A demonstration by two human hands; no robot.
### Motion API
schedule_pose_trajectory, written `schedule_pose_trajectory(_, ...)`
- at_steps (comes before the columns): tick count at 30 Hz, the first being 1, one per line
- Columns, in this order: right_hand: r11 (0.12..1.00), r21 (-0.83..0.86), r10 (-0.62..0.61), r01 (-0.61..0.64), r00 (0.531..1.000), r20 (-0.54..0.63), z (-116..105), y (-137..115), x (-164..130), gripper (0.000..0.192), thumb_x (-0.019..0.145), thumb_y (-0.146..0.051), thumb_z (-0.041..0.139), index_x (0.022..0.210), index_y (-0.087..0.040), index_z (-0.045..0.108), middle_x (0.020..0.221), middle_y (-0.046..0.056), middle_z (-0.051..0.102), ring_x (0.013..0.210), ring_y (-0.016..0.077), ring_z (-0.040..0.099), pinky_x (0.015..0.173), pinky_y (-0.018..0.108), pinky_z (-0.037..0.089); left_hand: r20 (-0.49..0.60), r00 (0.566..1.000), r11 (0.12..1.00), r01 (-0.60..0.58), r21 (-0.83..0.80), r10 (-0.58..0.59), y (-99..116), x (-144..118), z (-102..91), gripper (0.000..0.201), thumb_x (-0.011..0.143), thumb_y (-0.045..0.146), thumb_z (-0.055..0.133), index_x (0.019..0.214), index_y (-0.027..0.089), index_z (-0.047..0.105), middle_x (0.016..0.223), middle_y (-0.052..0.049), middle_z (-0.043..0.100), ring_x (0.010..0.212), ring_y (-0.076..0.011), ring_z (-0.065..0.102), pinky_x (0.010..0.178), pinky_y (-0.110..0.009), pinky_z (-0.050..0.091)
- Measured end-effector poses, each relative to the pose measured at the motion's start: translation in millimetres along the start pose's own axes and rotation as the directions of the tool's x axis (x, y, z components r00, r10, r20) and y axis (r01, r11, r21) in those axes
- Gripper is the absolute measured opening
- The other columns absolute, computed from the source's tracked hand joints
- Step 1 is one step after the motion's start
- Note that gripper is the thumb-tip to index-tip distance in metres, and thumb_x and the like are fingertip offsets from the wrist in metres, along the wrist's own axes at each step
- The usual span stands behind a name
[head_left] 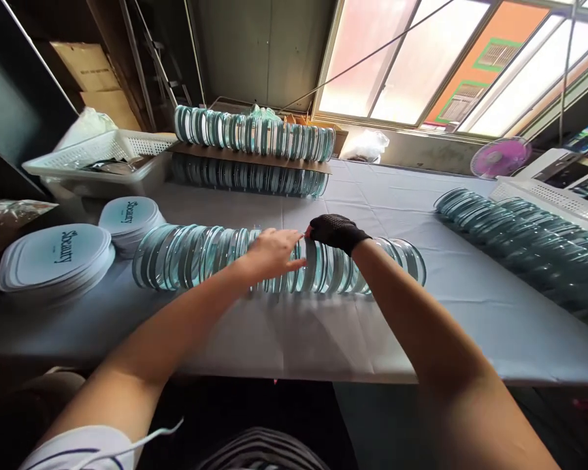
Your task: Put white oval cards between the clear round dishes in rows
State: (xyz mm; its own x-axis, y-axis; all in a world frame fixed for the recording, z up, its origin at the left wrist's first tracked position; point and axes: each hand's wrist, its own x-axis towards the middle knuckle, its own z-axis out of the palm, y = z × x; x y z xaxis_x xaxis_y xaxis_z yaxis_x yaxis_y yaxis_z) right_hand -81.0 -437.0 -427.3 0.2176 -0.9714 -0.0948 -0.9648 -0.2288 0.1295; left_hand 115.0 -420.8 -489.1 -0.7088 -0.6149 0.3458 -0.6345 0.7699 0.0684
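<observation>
A long row of round, clear discs or rims with teal-grey edges [196,258] stands on edge across the table in front of me. Over the middle of this row is my left hand [274,253], bare, its fingers stretched out to the right and its thumb apart. Just right of it, my right hand [336,232] wears a black dotted glove and is closed at the top of the row. A small red thing [308,232] shows at its fingertips; its kind is too small to make out. The left fingertips come close to it.
Stacks of white round sheets with lettering [59,261] lie at the left. Behind them stands a white basket [147,143]. More rows of discs [255,134] are stacked at the back, others [529,241] at the right, near a pink fan [500,156]. The grey-covered table [323,339] ends close to me.
</observation>
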Motion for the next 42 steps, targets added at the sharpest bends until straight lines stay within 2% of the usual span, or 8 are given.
schedule_pose_trajectory(5, 0.972, -0.083, -0.188, 0.218, 0.945, 0.267, -13, -7, 55, 0.030, 0.079, -0.023, 0.061, 0.103, -0.012, 0.074, 0.094, 0.010, 0.074, 0.080, 0.0181, 0.064, 0.068, 0.025, 0.043, -0.052, 0.998, 0.999, -0.021, 0.034, 0.022, 1, -3, 7.8, 0.064, 0.089, 0.063, 0.048, 0.140, 0.024, 0.044, 0.141, -0.009, 0.054, 0.124, -0.0267, 0.054, 0.108, -0.042, 0.038)
schedule_pose_trajectory(11, 0.988, -0.134, -0.083, 0.080, 0.996, -0.015, -3, -14, 15, 0.028, 0.081, -0.033, 0.058, 0.100, -0.019, 0.073, 0.094, 0.010, 0.073, 0.085, 0.0229, 0.067, 0.069, 0.028, 0.042, -0.026, 0.999, 0.999, 0.045, -0.030, -0.046, 1, -2, 3.8, 0.049, 0.094, 0.050, 0.046, 0.136, 0.026, 0.047, 0.134, -0.006, 0.060, 0.116, -0.0249, 0.059, 0.107, -0.041, 0.037)
schedule_pose_trajectory(17, 0.999, 0.032, 0.047, -0.038, 0.928, -0.370, 71, -33, -83, 0.037, 0.093, -0.038, 0.043, 0.085, -0.017, 0.071, 0.080, 0.009, 0.072, 0.074, 0.0187, 0.065, 0.063, 0.026, 0.035, 0.010, 0.996, 0.996, 0.084, -0.008, -0.084, 6, 1, 1.8, 0.050, 0.091, 0.049, 0.048, 0.135, 0.024, 0.049, 0.137, -0.004, 0.059, 0.113, -0.0262, 0.059, 0.103, -0.039, 0.038)
schedule_pose_trajectory(24, 0.992, 0.106, 0.083, -0.067, 0.984, -0.157, 148, -75, -111, 0.027, 0.093, -0.027, 0.046, 0.099, -0.024, 0.073, 0.096, 0.004, 0.075, 0.085, 0.0205, 0.067, 0.068, 0.027, 0.038, 0.054, 0.993, 0.994, 0.106, -0.017, -0.105, 1, 1, -3.3, 0.052, 0.091, 0.050, 0.047, 0.135, 0.022, 0.050, 0.134, -0.004, 0.060, 0.113, -0.0261, 0.059, 0.102, -0.038, 0.039)
schedule_pose_trajectory(28, 0.996, 0.090, 0.013, -0.002, 0.992, -0.122, 121, -65, -116, 0.031, 0.096, -0.037, 0.046, 0.094, -0.023, 0.073, 0.094, 0.005, 0.074, 0.086, 0.0208, 0.067, 0.069, 0.026, 0.041, 0.083, 0.996, 0.999, 0.045, -0.016, -0.044, 0, 3, -9.9, 0.051, 0.094, 0.049, 0.045, 0.136, 0.021, 0.049, 0.140, -0.007, 0.056, 0.126, -0.0256, 0.052, 0.108, -0.039, 0.035)
schedule_pose_trajectory(33, 0.987, 0.055, 0.160, -0.150, 0.915, -0.369, 40, 5, -83, 0.036, 0.096, -0.037, 0.043, 0.106, -0.018, 0.072, 0.103, 0.011, 0.072, 0.092, 0.0199, 0.066, 0.072, 0.025, 0.041, 0.060, 0.998, 0.999, -0.036, -0.016, 0.037, 16, 22, -7.7, 0.063, 0.093, 0.057, 0.044, 0.143, 0.018, 0.043, 0.153, -0.012, 0.041, 0.143, -0.0275, 0.034, 0.115, -0.043, 0.028)
schedule_pose_trajectory(38, 0.998, -0.060, -0.010, 0.020, 0.987, 0.159, -5, 43, -6, 0.027, 0.084, -0.023, 0.057, 0.104, -0.018, 0.075, 0.096, 0.005, 0.074, 0.082, 0.0155, 0.065, 0.068, 0.023, 0.043, 0.061, 0.997, 0.997, -0.046, -0.066, 0.050, 30, 34, 10.3, 0.066, 0.091, 0.061, 0.044, 0.145, 0.023, 0.040, 0.146, -0.011, 0.050, 0.133, -0.0276, 0.047, 0.109, -0.043, 0.036)
schedule_pose_trajectory(42, 0.973, -0.214, -0.041, 0.088, 0.976, 0.215, -15, 30, 16, 0.029, 0.076, -0.022, 0.062, 0.102, -0.015, 0.075, 0.093, 0.009, 0.074, 0.081, 0.0198, 0.066, 0.070, 0.028, 0.046, 0.054, 0.997, 0.995, -0.041, -0.090, 0.046, 28, 34, 14.3, 0.070, 0.086, 0.067, 0.048, 0.144, 0.027, 0.042, 0.140, -0.009, 0.055, 0.126, -0.0276, 0.053, 0.105, -0.041, 0.039)
